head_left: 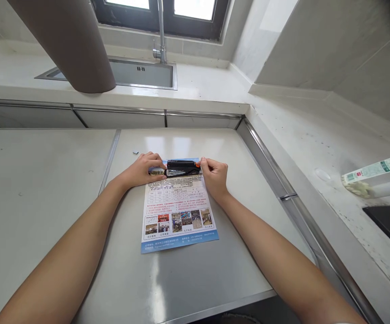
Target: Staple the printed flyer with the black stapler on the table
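Before a sink (147,76), the left hand (146,168) and right hand (216,177) pinch opposite ends of a black stapler (182,166).

A dark-framed window (172,24) admits daylight above an inset sink (157,75) and faucet (162,38). A white countertop (211,84) meets the grey wall (319,49) at right; metal-trimmed panels (120,118) line its front.

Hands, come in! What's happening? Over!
Left hand at left end of long black stapler; right hand at its orange end. Stapler atop blue-and-white printed paper sheet. Small flat scrap off the sheet, not blocking.
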Demonstrator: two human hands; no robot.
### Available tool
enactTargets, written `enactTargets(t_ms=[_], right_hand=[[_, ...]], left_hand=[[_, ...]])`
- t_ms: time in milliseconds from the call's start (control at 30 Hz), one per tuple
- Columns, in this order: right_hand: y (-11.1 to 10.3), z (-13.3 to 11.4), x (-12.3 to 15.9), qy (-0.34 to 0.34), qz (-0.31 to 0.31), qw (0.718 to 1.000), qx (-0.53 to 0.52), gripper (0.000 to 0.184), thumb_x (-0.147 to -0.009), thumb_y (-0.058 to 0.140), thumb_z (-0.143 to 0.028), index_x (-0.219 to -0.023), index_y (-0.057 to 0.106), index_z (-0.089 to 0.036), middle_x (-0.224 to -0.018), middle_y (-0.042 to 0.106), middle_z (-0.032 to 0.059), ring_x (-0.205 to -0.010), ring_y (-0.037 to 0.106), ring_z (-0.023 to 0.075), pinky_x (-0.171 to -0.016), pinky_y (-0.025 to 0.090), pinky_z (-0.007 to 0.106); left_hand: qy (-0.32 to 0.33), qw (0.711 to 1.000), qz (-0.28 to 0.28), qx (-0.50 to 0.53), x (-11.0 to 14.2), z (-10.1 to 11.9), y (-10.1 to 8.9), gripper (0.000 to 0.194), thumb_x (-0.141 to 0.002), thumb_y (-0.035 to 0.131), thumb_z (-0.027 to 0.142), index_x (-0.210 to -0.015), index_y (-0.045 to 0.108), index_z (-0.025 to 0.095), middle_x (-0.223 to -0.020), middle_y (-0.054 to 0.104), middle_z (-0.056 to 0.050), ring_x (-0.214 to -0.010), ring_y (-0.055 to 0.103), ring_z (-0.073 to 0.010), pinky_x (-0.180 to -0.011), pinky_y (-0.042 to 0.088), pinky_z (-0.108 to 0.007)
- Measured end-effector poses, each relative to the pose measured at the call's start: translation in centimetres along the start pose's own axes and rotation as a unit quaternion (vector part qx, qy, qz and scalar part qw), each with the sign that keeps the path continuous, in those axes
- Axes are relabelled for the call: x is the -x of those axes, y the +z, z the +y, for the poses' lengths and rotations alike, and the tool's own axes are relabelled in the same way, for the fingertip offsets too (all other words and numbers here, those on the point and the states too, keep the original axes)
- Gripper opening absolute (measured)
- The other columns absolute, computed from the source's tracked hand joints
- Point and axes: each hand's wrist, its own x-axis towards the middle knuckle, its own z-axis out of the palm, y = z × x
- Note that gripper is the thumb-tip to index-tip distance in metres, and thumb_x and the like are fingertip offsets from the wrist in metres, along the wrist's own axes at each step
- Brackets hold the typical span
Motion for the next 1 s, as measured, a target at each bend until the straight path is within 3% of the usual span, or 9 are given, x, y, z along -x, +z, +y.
enactTargets(t_ms=[200,367,567,700,1000], right_hand=[[0.07,-0.18,-0.13,0.007,-0.001,1.0,-0.026,0.051,-0.097,0.05,-0.041,-0.052,0.035,-0.022,-0.057,0.022,-0.0046,-0.056,0.022,0.0112,-0.055,0.023,0.028],[0.38,0.01,-0.39,0.035,-0.016,0.997,-0.066,0.047,-0.095,0.052,-0.035,-0.059,0.023,-0.023,-0.06,0.019,-0.0053,-0.058,0.019,0.0111,-0.055,0.022,0.027],[0.53,-0.03,-0.5,0.044,-0.017,0.998,-0.049,0.045,-0.092,0.051,-0.035,-0.063,0.019,-0.024,-0.062,0.017,-0.0052,-0.06,0.018,0.0114,-0.054,0.021,0.027],[0.55,0.02,-0.58,0.04,-0.019,0.998,-0.054,0.044,-0.091,0.052,-0.034,-0.063,0.02,-0.024,-0.062,0.017,-0.0053,-0.061,0.018,0.0114,-0.055,0.023,0.027],[0.53,0.17,-0.68,0.042,-0.022,0.998,-0.045,0.043,-0.089,0.052,-0.033,-0.061,0.021,-0.024,-0.062,0.018,-0.0053,-0.06,0.019,0.011,-0.056,0.021,0.027]], left_hand=[[0.008,0.999,-0.009,0.051,-0.13,0.35,-0.19,0.035,-0.088,0.068,0.052,-0.103,0.075,0.021,-0.103,0.066,-0.008,-0.097,0.06,-0.0239,-0.088,0.046,-0.035],[0.009,0.999,-0.006,0.05,-0.22,0.21,-0.12,0.035,-0.087,0.069,0.052,-0.101,0.075,0.02,-0.096,0.063,-0.006,-0.086,0.06,-0.0201,-0.082,0.045,-0.032],[-0.004,0.999,-0.02,0.051,-0.21,0.12,-0.02,0.033,-0.088,0.068,0.051,-0.101,0.075,0.02,-0.061,0.038,0.007,-0.056,0.036,-0.0111,-0.065,0.034,-0.026],[-0.008,0.998,-0.019,0.062,-0.22,0.37,-0.14,0.032,-0.087,0.068,0.049,-0.101,0.075,0.021,-0.06,0.03,0.008,-0.056,0.028,-0.0108,-0.061,0.028,-0.025],[-0.012,0.997,-0.013,0.075,-0.15,0.51,-0.14,0.032,-0.086,0.069,0.048,-0.101,0.076,0.02,-0.061,0.028,0.008,-0.057,0.026,-0.0109,-0.059,0.026,-0.024]])
